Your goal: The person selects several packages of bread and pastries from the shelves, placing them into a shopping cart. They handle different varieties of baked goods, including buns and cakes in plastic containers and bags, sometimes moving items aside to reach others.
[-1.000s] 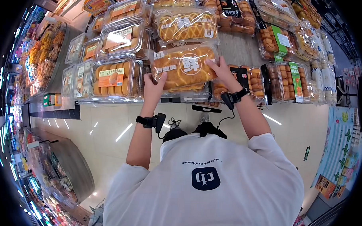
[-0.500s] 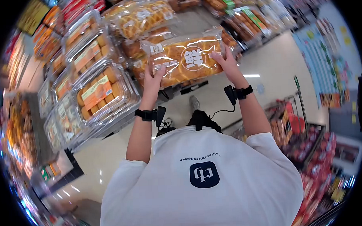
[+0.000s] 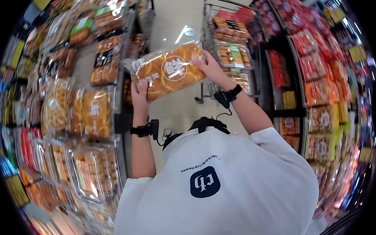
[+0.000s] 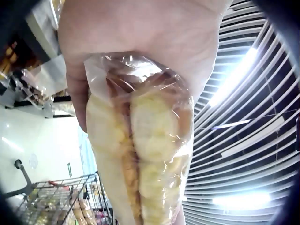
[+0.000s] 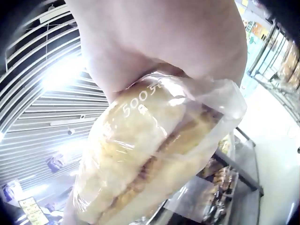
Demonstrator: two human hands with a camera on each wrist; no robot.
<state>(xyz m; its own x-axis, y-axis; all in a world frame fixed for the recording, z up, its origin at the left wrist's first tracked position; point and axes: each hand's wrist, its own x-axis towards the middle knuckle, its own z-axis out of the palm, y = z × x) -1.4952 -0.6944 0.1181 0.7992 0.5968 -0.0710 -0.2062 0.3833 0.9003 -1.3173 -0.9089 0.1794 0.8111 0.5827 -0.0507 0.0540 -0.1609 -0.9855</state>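
A clear plastic bag of bread (image 3: 166, 79), printed with large white characters, is held out over the floor between both hands. My left hand (image 3: 139, 94) grips its left end, thumb on the upper face. At the opposite end, my right hand (image 3: 211, 71) holds the bag the same way. The left wrist view shows the crinkled bag end (image 4: 154, 126) tucked under the palm, with yellowish bread visible inside. In the right wrist view, white print runs along the bag (image 5: 140, 122) just below the hand. The far fingers are mostly hidden behind the bag.
A wire shopping cart (image 3: 207, 17) stands ahead to the right, loaded with packaged bread (image 3: 231, 56). Along the left runs a display of bagged bread (image 3: 94, 114) and clear boxes of buns (image 3: 92, 170). Shelves with red packages (image 3: 308, 51) line the right side.
The person has turned right, away from the bread display, with the bag lifted off it in both hands. The display now lies at the left and the cart has come into view ahead.
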